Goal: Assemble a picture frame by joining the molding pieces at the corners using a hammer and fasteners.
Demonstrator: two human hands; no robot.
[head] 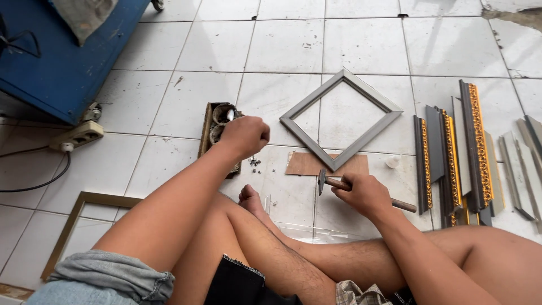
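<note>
Head view. Crossed bare legs (293, 254) are filling the foreground, the person sitting on the white tiled floor (361, 39). 1 hammer (361, 191) is lying in the right hand (366, 193), which is wrapping fully around the wooden handle close behind the metal head, the head pointing toward a thin brown board (307, 165). 1 grey square frame (341, 118) is resting flat on the floor, turned like a diamond, its near corner overlapping that board, just ahead of the hammer. The left hand (245, 135) is hovering with fingers curled nearly shut over a wooden box of small tins (217, 127); whether it is pinching anything cannot be told. Small dark fasteners (254, 162) are lying loose on the tile just below it. Gold-trimmed moulding strips (451, 158) are lying in a row at the right, a gold-edged frame (84, 226) at the left, a blue cabinet (62, 62) beyond.

Judgement: choking up on the handle is favouring light, controlled taps; keeping the frame corner flat on the board is likely protecting the mitre.
</note>
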